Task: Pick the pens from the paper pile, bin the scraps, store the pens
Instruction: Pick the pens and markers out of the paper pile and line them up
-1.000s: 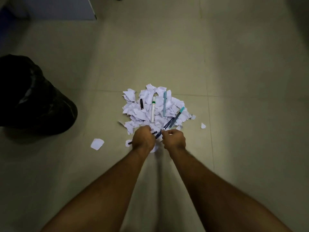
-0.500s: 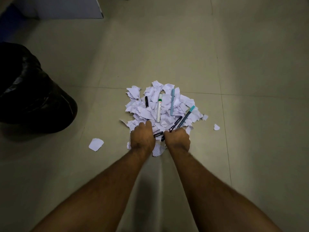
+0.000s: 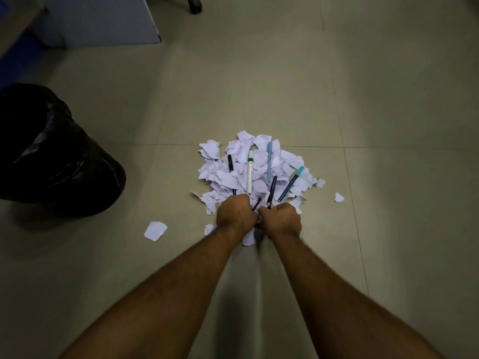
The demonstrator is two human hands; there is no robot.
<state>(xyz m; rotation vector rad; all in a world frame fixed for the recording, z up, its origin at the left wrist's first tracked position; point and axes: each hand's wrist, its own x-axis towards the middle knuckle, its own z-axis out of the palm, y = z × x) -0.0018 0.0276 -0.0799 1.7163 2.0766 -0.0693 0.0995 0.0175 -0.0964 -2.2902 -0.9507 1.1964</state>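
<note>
A pile of torn white paper scraps [image 3: 259,186] lies on the tiled floor. On it rest a white marker with a green band [image 3: 250,172], a light blue pen [image 3: 269,161], a teal-capped pen [image 3: 290,183] and a short black pen [image 3: 230,163]. My left hand [image 3: 234,213] and my right hand [image 3: 281,220] are fisted side by side at the pile's near edge. A dark pen [image 3: 256,203] sticks out of my left fist. A dark blue pen [image 3: 272,190] runs up from my right fist over the scraps.
A bin lined with a black bag [image 3: 51,151] stands on the floor to the left. Loose scraps lie apart from the pile, one at the left [image 3: 155,230] and one at the right [image 3: 338,197]. A white cabinet [image 3: 103,19] and a chair wheel [image 3: 194,3] are at the far edge.
Both hands have pushed slightly further into the pile's near edge and closed tighter. The dark blue pen now stands steeper from the right fist. The head view has tilted up a little.
</note>
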